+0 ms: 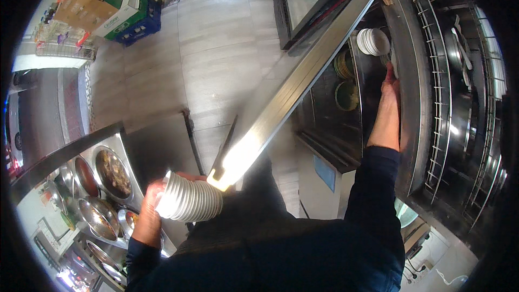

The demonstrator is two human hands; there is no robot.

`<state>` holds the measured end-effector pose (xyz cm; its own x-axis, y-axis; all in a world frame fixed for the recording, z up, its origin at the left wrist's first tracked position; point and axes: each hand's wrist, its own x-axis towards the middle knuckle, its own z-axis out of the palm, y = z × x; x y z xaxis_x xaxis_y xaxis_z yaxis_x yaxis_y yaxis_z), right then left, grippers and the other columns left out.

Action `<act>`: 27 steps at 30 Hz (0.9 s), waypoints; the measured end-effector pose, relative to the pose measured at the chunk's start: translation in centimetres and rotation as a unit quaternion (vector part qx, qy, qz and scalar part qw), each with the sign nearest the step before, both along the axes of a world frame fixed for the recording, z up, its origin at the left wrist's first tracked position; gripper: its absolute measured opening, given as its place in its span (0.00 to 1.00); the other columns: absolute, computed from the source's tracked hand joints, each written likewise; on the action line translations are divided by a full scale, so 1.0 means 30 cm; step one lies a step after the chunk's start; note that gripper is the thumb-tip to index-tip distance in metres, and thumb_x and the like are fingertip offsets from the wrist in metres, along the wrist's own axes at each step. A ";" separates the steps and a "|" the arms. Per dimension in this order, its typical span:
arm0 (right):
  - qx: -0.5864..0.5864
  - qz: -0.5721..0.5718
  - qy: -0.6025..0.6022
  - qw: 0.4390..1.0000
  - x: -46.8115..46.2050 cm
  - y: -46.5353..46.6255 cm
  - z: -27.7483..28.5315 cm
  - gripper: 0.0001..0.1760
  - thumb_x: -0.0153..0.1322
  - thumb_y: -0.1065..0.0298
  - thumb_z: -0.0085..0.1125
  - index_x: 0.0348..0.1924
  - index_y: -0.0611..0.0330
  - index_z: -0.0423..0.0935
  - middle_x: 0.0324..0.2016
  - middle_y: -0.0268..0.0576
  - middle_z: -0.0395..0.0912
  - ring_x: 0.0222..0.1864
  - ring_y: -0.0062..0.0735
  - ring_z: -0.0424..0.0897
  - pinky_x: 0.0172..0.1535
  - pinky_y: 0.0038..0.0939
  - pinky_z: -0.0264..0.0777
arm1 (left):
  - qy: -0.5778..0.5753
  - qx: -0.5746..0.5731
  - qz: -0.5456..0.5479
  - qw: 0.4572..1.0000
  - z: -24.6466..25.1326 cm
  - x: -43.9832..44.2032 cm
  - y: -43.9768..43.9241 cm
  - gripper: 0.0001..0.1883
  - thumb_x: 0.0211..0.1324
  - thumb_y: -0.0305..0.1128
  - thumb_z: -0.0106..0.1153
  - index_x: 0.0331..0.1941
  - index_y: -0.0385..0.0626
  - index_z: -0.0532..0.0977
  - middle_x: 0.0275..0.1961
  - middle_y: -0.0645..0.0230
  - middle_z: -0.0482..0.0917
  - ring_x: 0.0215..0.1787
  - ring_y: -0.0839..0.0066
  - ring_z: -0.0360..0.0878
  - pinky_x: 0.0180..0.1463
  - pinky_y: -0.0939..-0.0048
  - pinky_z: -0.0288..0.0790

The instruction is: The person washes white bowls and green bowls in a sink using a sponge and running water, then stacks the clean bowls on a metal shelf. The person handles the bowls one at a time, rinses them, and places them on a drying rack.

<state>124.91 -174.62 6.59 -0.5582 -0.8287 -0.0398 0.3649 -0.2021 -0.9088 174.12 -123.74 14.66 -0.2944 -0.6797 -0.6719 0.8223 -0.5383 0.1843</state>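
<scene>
My left hand [155, 193] grips a tall nested stack of small white dishes [189, 199], tilted on its side in front of my body. Right beside that stack is the near end of an open cabinet door [279, 107] with a metal frame, and my fingers there are partly hidden. My right hand [390, 80] reaches into the cabinet, close to a shorter stack of white dishes [372, 41] on a shelf. Its fingers are mostly hidden, so whether they hold anything cannot be told. Lower inside sit stacked plates [344, 65] and a round greenish container [346, 95].
Metal food pots [112, 172] stand in a steel counter at left. A wire rack [436, 89] runs along the right above the cabinet. Cardboard boxes [87, 6] sit on a blue crate [142, 26] at the far left, beyond the tiled floor [215, 48].
</scene>
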 end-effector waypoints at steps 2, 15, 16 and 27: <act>0.012 -0.052 0.052 0.997 0.010 -0.059 -0.004 0.18 0.76 0.59 0.49 0.46 0.67 0.74 0.41 0.48 0.78 0.38 0.44 0.80 0.37 0.36 0.83 | -0.022 0.026 -0.003 0.999 0.007 -0.008 -0.040 0.40 0.38 0.46 0.58 0.56 0.28 0.69 0.56 0.44 0.76 0.58 0.50 0.76 0.64 0.54 0.68; 0.050 -0.099 0.039 0.993 -0.069 -0.203 -0.083 0.18 0.76 0.52 0.47 0.34 0.59 0.72 0.27 0.40 0.75 0.26 0.33 0.75 0.27 0.31 0.71 | -0.082 0.027 -0.054 0.995 0.057 -0.023 -0.140 0.40 0.39 0.49 0.59 0.54 0.27 0.71 0.52 0.47 0.77 0.53 0.54 0.77 0.60 0.59 0.70; 0.056 -0.096 0.032 0.993 -0.078 -0.205 -0.088 0.19 0.77 0.51 0.47 0.33 0.58 0.72 0.26 0.40 0.75 0.25 0.33 0.74 0.26 0.31 0.71 | -0.096 0.033 -0.058 0.993 0.056 -0.021 -0.133 0.40 0.40 0.49 0.59 0.54 0.27 0.71 0.52 0.47 0.77 0.53 0.55 0.77 0.60 0.59 0.71; 0.164 0.350 0.202 0.900 0.324 0.605 -0.050 0.15 0.75 0.57 0.50 0.27 0.53 0.72 0.20 0.35 0.73 0.20 0.24 0.72 0.23 0.27 0.67 | -0.024 -0.032 -0.032 0.999 -0.052 0.034 -0.026 0.43 0.40 0.46 0.57 0.59 0.25 0.65 0.54 0.41 0.76 0.53 0.52 0.79 0.61 0.54 0.72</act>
<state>134.63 -156.48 5.07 0.0726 -0.9639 -0.2563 -0.0756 0.2509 -0.9651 175.13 -124.51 13.10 -0.3068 -0.7022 -0.6425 0.7766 -0.5750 0.2575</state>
